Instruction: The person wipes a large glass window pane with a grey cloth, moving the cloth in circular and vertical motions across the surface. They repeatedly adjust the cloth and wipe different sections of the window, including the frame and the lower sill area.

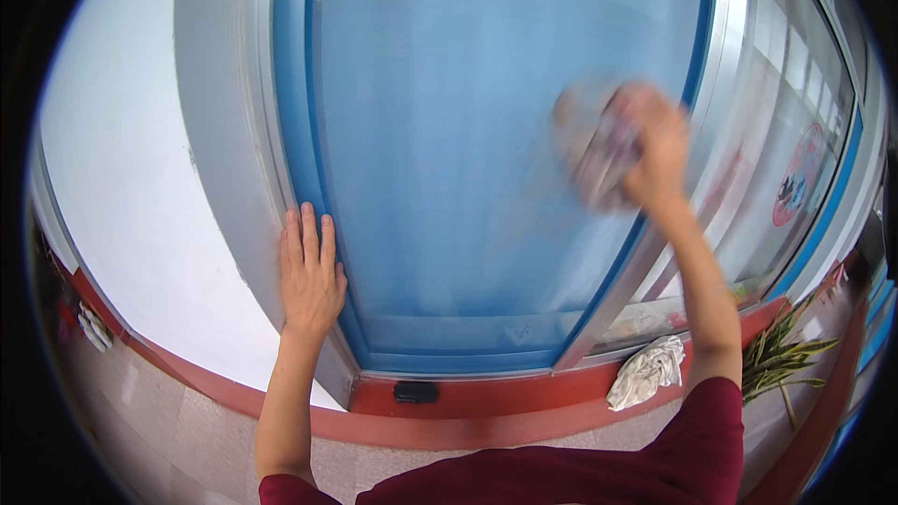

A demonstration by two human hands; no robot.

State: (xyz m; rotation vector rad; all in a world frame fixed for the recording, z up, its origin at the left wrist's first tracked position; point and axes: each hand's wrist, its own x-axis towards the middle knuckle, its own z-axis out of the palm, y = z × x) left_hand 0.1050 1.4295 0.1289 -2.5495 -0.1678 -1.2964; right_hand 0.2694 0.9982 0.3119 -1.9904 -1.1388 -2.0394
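Observation:
My right hand (652, 144) grips a crumpled cloth (607, 154), both blurred by motion, against the right part of a blue-framed glass pane (449, 154). A blurred reflection shows in the glass just left of the cloth. With fingers pointing up and slightly spread, my left hand (311, 270) lies flat on the left edge of the frame (298, 119), holding nothing.
On the red ledge (519, 396) below the pane lie a small black object (416, 393) and a crumpled whitish cloth (645, 372). A long-leaved plant (782, 354) stands at the lower right. White wall (140, 154) flanks the frame on the left.

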